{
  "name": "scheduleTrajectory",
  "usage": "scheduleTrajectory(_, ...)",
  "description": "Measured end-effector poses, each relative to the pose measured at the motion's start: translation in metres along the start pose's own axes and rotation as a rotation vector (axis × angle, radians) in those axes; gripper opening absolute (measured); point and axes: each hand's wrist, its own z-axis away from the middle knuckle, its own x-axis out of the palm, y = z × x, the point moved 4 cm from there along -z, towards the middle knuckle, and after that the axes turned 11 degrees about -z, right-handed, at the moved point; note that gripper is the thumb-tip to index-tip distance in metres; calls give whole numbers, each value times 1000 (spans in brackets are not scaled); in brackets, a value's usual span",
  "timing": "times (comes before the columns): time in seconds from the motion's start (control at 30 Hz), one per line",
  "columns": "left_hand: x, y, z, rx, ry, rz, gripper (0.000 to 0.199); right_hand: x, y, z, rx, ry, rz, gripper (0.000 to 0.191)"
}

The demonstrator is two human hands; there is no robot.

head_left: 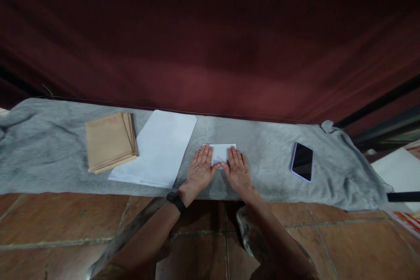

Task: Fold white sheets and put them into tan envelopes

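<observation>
White paper (pixel 219 153), small and rectangular, lies on plush grey cloth (pixel 269 153) beneath the left hand (pixel 200 169) and right hand (pixel 239 172), both flat, unclenched.

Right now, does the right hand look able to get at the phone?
Probably yes: just grey cloth lies between the right hand and the phone, though that hand would have to leave the small white paper.

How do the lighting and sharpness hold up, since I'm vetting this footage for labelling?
Head view: dim light, the red backdrop darkening to near black at the top; head view: the left hand and right hand slightly soft on the small white paper; head view: red print on the brown envelopes too blurred to read; head view: no strong glare on the phone.
</observation>
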Motion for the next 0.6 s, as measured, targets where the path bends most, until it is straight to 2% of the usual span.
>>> scheduleTrajectory(0.2,1,-8,1,-8,-17,3,75,-3,10,1,37,15,48,64)
scheduleTrajectory(0.6,4,-13,5,-38,0,-16,70,-6,18,5,73,59,75,61)
